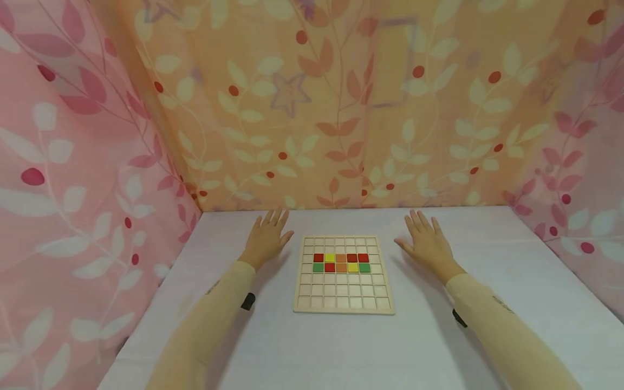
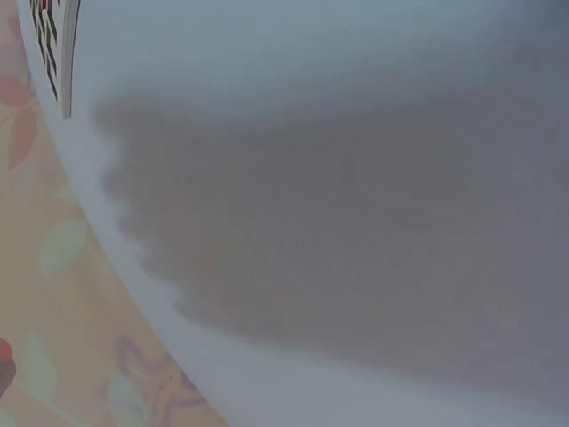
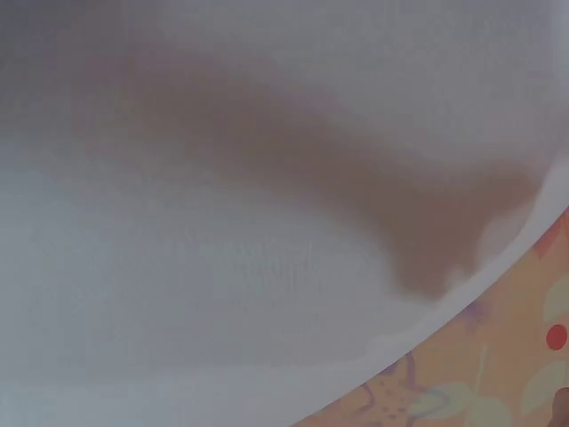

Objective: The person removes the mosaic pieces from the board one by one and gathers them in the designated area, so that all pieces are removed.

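Observation:
A pale wooden grid board (image 1: 343, 311) lies flat on the white table, between the two hands. Across its middle sit two rows of coloured square tiles in red, yellow, orange and green, including a yellow tile (image 1: 330, 258) and a green tile (image 1: 364, 267). To the left of the board, my left hand (image 1: 265, 238) has its fingers straight and spread, holding nothing. My right hand (image 1: 428, 246) is to the right of the board, also with straight fingers and nothing held. Both hands cast shadows on the tabletop. In the left wrist view only a corner of the board (image 2: 67, 84) shows.
White cloth (image 1: 312, 352) covers the table. An orange leaf-patterned curtain (image 1: 312, 135) stands along its far edge, and pink patterned curtains (image 1: 73, 216) flank both sides. Black bands (image 1: 248, 301) are on both wrists.

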`<state>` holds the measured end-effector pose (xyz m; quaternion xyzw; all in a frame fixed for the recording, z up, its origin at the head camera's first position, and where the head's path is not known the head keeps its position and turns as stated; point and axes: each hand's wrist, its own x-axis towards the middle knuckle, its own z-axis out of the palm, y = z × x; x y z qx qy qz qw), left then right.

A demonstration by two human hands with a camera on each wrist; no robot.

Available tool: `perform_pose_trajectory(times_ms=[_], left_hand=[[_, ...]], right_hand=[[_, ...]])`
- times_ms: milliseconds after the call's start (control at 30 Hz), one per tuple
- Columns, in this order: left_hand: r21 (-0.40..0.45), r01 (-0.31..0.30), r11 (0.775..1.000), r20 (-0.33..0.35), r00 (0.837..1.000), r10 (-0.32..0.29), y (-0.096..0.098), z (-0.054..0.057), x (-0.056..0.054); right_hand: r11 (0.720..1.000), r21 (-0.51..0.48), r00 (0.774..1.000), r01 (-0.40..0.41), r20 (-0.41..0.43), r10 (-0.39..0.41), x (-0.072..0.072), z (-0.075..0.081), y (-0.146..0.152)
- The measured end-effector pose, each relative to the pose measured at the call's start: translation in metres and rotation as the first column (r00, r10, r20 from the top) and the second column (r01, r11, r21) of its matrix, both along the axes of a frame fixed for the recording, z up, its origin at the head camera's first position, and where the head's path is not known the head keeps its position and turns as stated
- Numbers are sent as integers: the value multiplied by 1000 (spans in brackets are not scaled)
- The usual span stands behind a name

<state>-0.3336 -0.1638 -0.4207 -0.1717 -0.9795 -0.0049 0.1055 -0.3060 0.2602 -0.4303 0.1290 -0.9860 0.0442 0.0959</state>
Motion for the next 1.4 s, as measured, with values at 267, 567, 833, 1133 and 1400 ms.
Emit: perform_pose_trajectory(times_ms=[267, 567, 833, 1133, 1400], left_hand=[[-16, 4, 1000, 6, 1000, -4, -1, 3, 5], [-17, 35, 999, 27, 999, -35, 0, 3, 17], [54, 49, 997, 49, 997, -52, 2, 5, 28], [245, 24, 969, 137, 989, -60, 1, -6, 45], [428, -48, 903, 238, 969, -62, 4, -10, 49]], right_hand=[[999, 33, 999, -43, 6, 43, 8, 1, -7], [995, 28, 996, -95, -2, 95, 20, 0, -18], [990, -29, 991, -137, -4, 137, 28, -4, -25], [983, -117, 989, -141, 21, 144, 41, -7, -39], [959, -264, 988, -104, 85, 131, 52, -2, -50]])
